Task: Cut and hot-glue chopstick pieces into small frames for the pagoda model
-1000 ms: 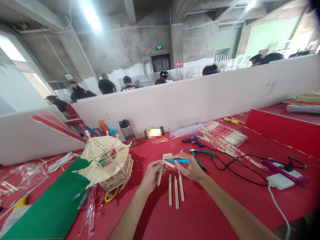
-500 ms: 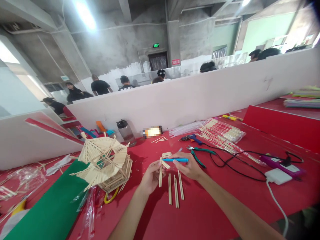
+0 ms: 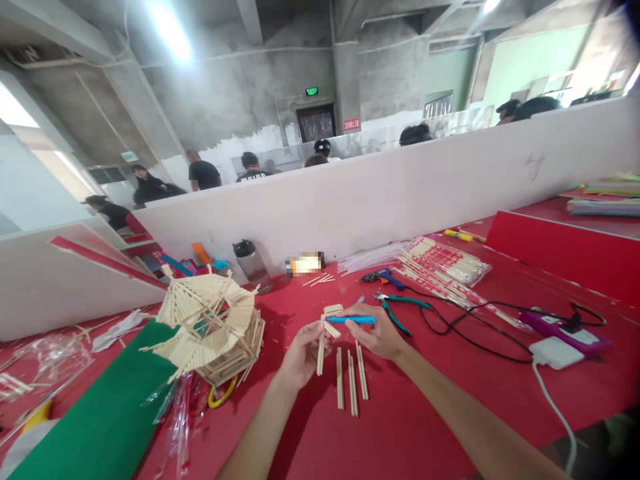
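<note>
My left hand (image 3: pixel 301 353) is closed on wooden sticks (image 3: pixel 321 357), one bundle pointing down and another slanting across the top. In my right hand (image 3: pixel 379 335) is a blue pen (image 3: pixel 357 320), its tip touching or very near the top of those sticks. A short stack of sticks (image 3: pixel 333 309) lies just beyond my fingers. Below my hands, several paired sticks (image 3: pixel 352 383) rest on the red table. To the left stands a pagoda-like model (image 3: pixel 215 327) built of sticks.
A green sheet (image 3: pixel 95 407) and clear plastic wrappers (image 3: pixel 183 427) lie left. Right of my hands are green-handled pliers (image 3: pixel 400 313), a glue gun (image 3: pixel 387 277), packed sticks (image 3: pixel 445 263), black cables and a white plug (image 3: pixel 557 352). A bottle (image 3: pixel 253 267) stands by the white partition (image 3: pixel 350 207).
My hands, the sticks and the pen hold almost the same place; the pen has shifted very slightly left. Beyond the partition, a standing person in black has moved slightly.
</note>
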`<act>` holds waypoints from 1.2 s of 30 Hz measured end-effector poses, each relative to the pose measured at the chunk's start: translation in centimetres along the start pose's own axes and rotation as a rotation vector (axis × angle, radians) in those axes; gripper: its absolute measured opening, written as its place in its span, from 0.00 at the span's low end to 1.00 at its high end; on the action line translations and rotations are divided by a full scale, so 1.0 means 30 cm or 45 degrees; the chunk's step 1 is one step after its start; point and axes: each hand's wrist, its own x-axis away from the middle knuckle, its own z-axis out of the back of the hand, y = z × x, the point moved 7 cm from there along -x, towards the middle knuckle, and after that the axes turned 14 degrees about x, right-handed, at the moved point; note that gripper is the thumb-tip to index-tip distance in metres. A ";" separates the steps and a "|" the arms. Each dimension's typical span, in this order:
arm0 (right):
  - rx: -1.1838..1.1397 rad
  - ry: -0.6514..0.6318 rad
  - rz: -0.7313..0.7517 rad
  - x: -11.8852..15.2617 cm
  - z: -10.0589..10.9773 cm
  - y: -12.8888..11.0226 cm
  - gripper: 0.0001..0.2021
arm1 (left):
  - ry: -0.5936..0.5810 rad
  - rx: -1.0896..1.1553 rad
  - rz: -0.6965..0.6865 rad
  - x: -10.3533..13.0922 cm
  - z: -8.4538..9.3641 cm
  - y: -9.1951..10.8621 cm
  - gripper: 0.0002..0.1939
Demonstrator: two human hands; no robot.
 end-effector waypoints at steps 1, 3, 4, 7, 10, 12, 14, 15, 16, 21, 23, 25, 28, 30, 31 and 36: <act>0.008 0.004 -0.008 -0.001 -0.001 0.002 0.11 | -0.005 -0.004 0.002 0.000 0.000 -0.001 0.12; 0.006 0.032 -0.035 -0.005 0.003 0.010 0.11 | -0.002 -0.023 -0.011 0.000 0.001 0.001 0.13; -0.005 0.048 -0.055 -0.008 0.006 0.015 0.11 | 0.009 -0.049 -0.033 0.000 0.002 0.005 0.13; -0.070 0.032 -0.140 -0.014 0.005 0.034 0.13 | 0.077 -0.190 -0.159 -0.001 0.014 0.027 0.13; -0.118 -0.062 -0.210 -0.014 -0.022 0.043 0.14 | 0.141 -0.340 -0.322 -0.003 0.029 0.056 0.13; -0.113 -0.092 -0.225 -0.011 -0.044 0.043 0.13 | 0.143 -0.458 -0.404 -0.007 0.030 0.069 0.13; -0.109 -0.087 -0.238 -0.007 -0.065 0.045 0.12 | 0.119 -0.589 -0.445 -0.012 0.023 0.073 0.14; -0.111 -0.081 -0.247 -0.006 -0.074 0.049 0.12 | 0.105 -0.643 -0.452 -0.014 0.019 0.072 0.15; -0.112 -0.082 -0.254 -0.005 -0.081 0.055 0.11 | 0.098 -0.685 -0.457 -0.016 0.016 0.071 0.15; -0.002 -0.057 -0.267 -0.010 -0.059 0.115 0.07 | 0.187 -0.727 -0.499 -0.018 0.039 0.093 0.18; 0.093 -0.071 -0.273 -0.011 -0.047 0.141 0.06 | 0.257 -0.669 -0.507 -0.020 0.066 0.109 0.20; 0.167 -0.146 -0.268 -0.006 -0.057 0.152 0.06 | 0.310 -0.620 -0.494 -0.025 0.092 0.123 0.23; 0.237 -0.285 -0.237 0.008 -0.100 0.140 0.07 | 0.312 -0.720 -0.485 -0.033 0.113 0.141 0.22; 0.297 -0.324 -0.202 0.013 -0.118 0.131 0.09 | 0.244 -0.929 -0.501 -0.034 0.109 0.150 0.20; 0.344 -0.316 -0.184 0.013 -0.117 0.132 0.10 | 0.212 -1.075 -0.519 -0.031 0.104 0.154 0.18; 0.762 -0.156 -0.157 -0.008 -0.038 0.224 0.12 | 0.350 -1.938 -0.511 -0.010 0.111 0.170 0.12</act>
